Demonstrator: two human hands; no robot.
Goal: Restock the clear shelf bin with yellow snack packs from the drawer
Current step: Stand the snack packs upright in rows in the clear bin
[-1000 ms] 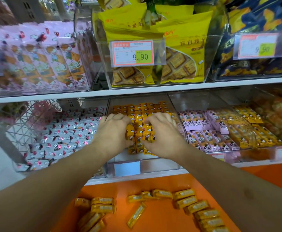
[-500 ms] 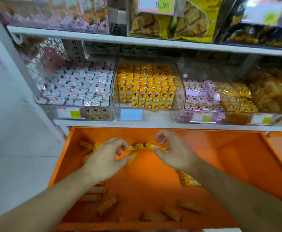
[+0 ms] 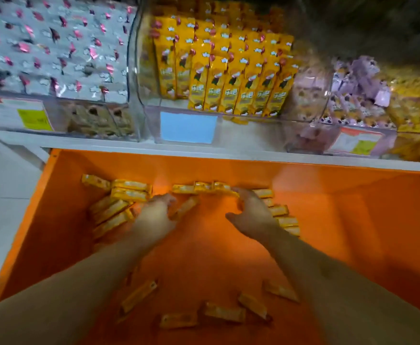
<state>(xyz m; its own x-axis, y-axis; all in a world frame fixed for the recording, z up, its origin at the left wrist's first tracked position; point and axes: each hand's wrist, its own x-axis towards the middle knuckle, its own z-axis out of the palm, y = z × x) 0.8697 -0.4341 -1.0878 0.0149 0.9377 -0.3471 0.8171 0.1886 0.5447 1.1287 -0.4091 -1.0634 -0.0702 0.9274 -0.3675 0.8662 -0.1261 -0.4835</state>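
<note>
Your left hand (image 3: 155, 215) and right hand (image 3: 252, 212) lie loosely spread on yellow snack packs (image 3: 205, 188) at the drawer's (image 3: 353, 220) far end, gripping nothing.

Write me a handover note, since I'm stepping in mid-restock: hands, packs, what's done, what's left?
Left hand and right hand: both down in the orange drawer, reaching among loose yellow packs; grip unclear, blurred.
Clear bin on the shelf: upright yellow rows fill it, with a bare strip at its front left.
Left: gather the far-end packs, then the scattered ones at the near end.
</note>
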